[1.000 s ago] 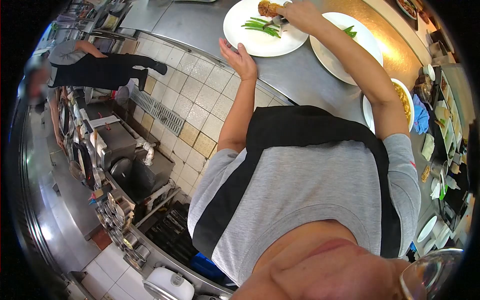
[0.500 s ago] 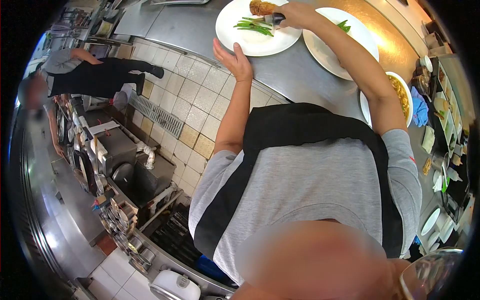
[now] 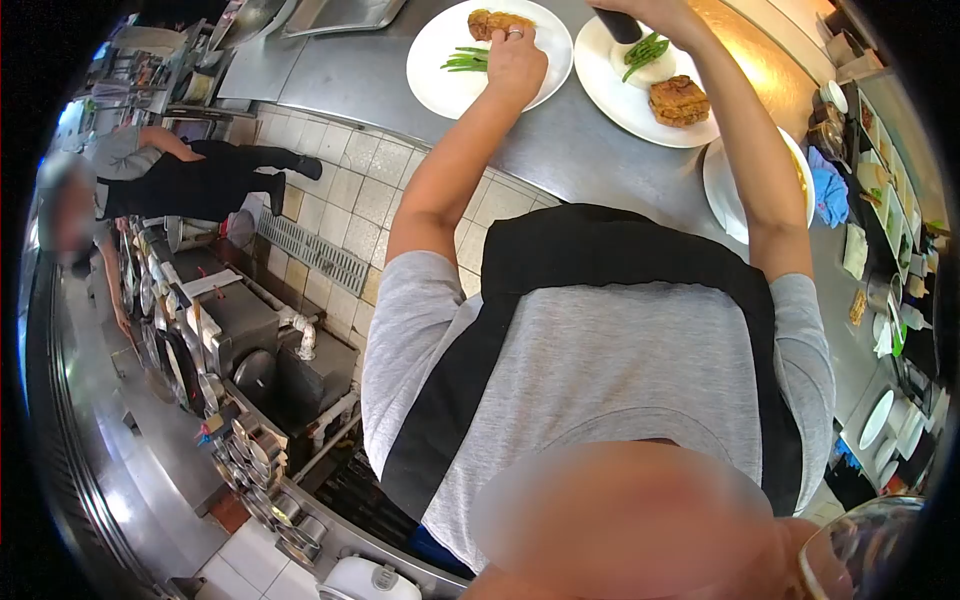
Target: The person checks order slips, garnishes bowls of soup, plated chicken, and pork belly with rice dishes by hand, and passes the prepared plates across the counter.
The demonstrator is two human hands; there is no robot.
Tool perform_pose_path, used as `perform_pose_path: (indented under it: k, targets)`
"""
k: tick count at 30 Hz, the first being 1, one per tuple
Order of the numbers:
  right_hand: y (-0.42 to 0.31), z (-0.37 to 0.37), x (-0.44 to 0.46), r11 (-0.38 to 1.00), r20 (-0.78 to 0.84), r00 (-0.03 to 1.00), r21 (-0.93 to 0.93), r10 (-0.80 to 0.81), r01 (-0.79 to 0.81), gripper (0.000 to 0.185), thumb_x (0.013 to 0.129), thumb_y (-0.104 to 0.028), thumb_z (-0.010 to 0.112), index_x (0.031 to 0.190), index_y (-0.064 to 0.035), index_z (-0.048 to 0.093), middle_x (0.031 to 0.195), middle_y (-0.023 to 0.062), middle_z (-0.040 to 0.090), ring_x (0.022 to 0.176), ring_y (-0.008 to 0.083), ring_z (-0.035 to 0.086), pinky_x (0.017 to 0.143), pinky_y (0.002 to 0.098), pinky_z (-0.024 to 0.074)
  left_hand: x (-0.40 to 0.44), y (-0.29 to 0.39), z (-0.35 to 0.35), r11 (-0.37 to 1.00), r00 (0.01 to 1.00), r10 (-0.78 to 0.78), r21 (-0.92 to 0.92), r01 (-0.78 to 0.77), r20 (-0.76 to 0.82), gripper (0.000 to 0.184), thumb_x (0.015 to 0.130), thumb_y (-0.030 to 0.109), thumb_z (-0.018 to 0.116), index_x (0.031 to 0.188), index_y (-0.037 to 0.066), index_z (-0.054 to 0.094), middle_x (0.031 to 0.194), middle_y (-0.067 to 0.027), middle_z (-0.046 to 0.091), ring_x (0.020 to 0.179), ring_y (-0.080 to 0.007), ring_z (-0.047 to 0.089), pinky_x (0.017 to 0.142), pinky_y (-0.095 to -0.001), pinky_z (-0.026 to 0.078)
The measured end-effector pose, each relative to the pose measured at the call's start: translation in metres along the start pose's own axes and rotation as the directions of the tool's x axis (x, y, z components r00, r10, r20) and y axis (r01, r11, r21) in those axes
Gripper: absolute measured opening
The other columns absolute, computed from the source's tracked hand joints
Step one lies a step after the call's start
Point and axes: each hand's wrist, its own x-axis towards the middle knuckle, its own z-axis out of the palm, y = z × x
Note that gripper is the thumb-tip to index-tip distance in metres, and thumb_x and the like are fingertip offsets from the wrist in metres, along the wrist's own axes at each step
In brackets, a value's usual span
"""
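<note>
On the left white plate (image 3: 430, 85), my left hand (image 3: 517, 65) has its fingers bent onto a browned, fried-looking piece of food (image 3: 490, 24). Green beans (image 3: 466, 60) lie beside that hand. My right hand (image 3: 655, 14) grips the black handle of a utensil (image 3: 617, 26) over the right white plate (image 3: 607, 92); the utensil's working end is hidden. On that plate, more green beans (image 3: 645, 55) rest on a pale mound (image 3: 658, 70), with a second browned piece (image 3: 679, 101) near the rim.
A white bowl (image 3: 724, 190) of yellowish food stands partly behind my right arm. A blue cloth (image 3: 829, 188) lies beyond it. At the far left of the metal counter (image 3: 330, 70) sits a metal tray (image 3: 340, 14). Another person (image 3: 150, 185) stands at the left near pans.
My left hand has gone from open beside the left plate to the browned piece on it. My right hand and the utensil have moved right, from the left plate to the right one.
</note>
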Motion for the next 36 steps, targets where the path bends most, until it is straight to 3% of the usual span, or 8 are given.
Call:
perform_pose_path:
  k: [12, 13, 14, 15, 19, 22, 29, 36]
  targets:
    - [0.032, -0.092, -0.140, 0.992, -0.218, 0.968, 0.003, 0.123, -0.125, 0.051, 0.084, -0.021, 0.067, 0.126, 0.0019, 0.049, 0.114, 0.0090, 0.059, 0.105, 0.0157, 0.055, 0.094, 0.0284, 0.0390, 0.012, -0.020, -0.008, 0.998, 0.986, -0.055, -0.051, 0.048, -0.160, 0.020, 0.077, 0.017, 0.053, 0.089, 0.005, 0.065, 0.095, -0.0161, 0.062, 0.088, -0.0275, 0.057, 0.081, -0.0385, 0.042]
    - [0.002, -0.085, -0.155, 0.996, -0.230, 0.969, 0.006, 0.091, -0.093, 0.050, 0.084, -0.022, 0.067, 0.125, -0.0007, 0.050, 0.113, 0.0077, 0.060, 0.103, 0.0147, 0.055, 0.091, 0.0277, 0.0406, 0.009, -0.041, 0.012, 0.897, 0.915, -0.064, -0.426, -0.122, -0.398, 0.020, 0.079, 0.019, 0.053, 0.081, 0.004, 0.065, 0.088, -0.0138, 0.064, 0.088, -0.0275, 0.058, 0.081, -0.0412, 0.042]
    - [0.028, -0.102, -0.171, 0.987, -0.225, 0.962, 0.076, 0.156, -0.142, 0.051, 0.083, -0.018, 0.068, 0.126, 0.0024, 0.049, 0.112, 0.0089, 0.060, 0.103, 0.0156, 0.055, 0.092, 0.0275, 0.0394, -0.030, -0.038, -0.093, 0.280, 0.946, -0.237, -0.917, 0.286, 0.222, 0.023, 0.082, 0.021, 0.053, 0.085, 0.002, 0.066, 0.087, -0.0123, 0.066, 0.095, -0.0268, 0.058, 0.084, -0.0429, 0.042]
    - [0.015, -0.102, -0.186, 0.983, -0.273, 0.947, 0.112, 0.171, -0.145, 0.050, 0.083, -0.017, 0.067, 0.125, 0.0034, 0.049, 0.113, 0.0111, 0.060, 0.105, 0.0168, 0.055, 0.095, 0.0288, 0.0384, -0.028, -0.074, -0.024, 0.887, 0.964, -0.235, -0.378, 0.265, 0.125, 0.029, 0.088, 0.023, 0.051, 0.101, 0.001, 0.064, 0.102, -0.0155, 0.065, 0.106, -0.0264, 0.056, 0.095, -0.0401, 0.040]
    - [0.017, -0.118, -0.239, 0.967, -0.344, 0.918, 0.223, 0.195, -0.122, 0.044, 0.085, -0.014, 0.064, 0.123, 0.0028, 0.050, 0.115, 0.0159, 0.060, 0.109, 0.0224, 0.056, 0.099, 0.0346, 0.0383, -0.160, -0.135, 0.014, 0.252, 0.646, -0.762, -0.937, 0.243, -0.037, 0.028, 0.075, 0.029, 0.069, 0.086, 0.004, 0.070, 0.091, -0.0136, 0.065, 0.089, -0.0251, 0.060, 0.082, -0.0330, 0.045]
    - [0.016, -0.119, -0.268, 0.949, -0.420, 0.880, 0.301, 0.220, -0.094, 0.046, 0.085, -0.014, 0.063, 0.125, 0.0036, 0.048, 0.115, 0.0169, 0.059, 0.106, 0.0247, 0.057, 0.099, 0.0365, 0.0388, -0.237, -0.145, 0.088, 0.560, 0.507, -0.775, 0.037, 0.828, 0.376, 0.025, 0.078, 0.025, 0.061, 0.092, 0.005, 0.070, 0.096, -0.0170, 0.065, 0.087, -0.0316, 0.062, 0.079, -0.0423, 0.048]
    - [0.010, -0.127, -0.292, 0.942, -0.452, 0.867, 0.332, 0.209, -0.055, 0.047, 0.088, -0.016, 0.057, 0.128, 0.0050, 0.043, 0.118, 0.0206, 0.055, 0.109, 0.0294, 0.056, 0.098, 0.0382, 0.0391, -0.236, -0.087, 0.124, 0.273, 0.409, -0.912, -0.783, 0.560, -0.025, 0.030, 0.078, 0.004, 0.062, 0.108, 0.004, 0.062, 0.125, -0.0186, 0.043, 0.101, -0.0317, 0.052, 0.085, -0.0404, 0.046]
    - [0.009, -0.122, -0.306, 0.939, -0.405, 0.883, 0.329, 0.239, -0.103, 0.048, 0.090, -0.015, 0.056, 0.130, 0.0059, 0.040, 0.120, 0.0215, 0.053, 0.110, 0.0297, 0.055, 0.098, 0.0395, 0.0399, -0.151, -0.014, 0.024, 0.777, 0.731, -0.532, -0.590, 0.221, -0.427, 0.016, 0.084, 0.017, 0.058, 0.087, 0.006, 0.069, 0.089, -0.0107, 0.063, 0.091, -0.0299, 0.055, 0.085, -0.0412, 0.040]
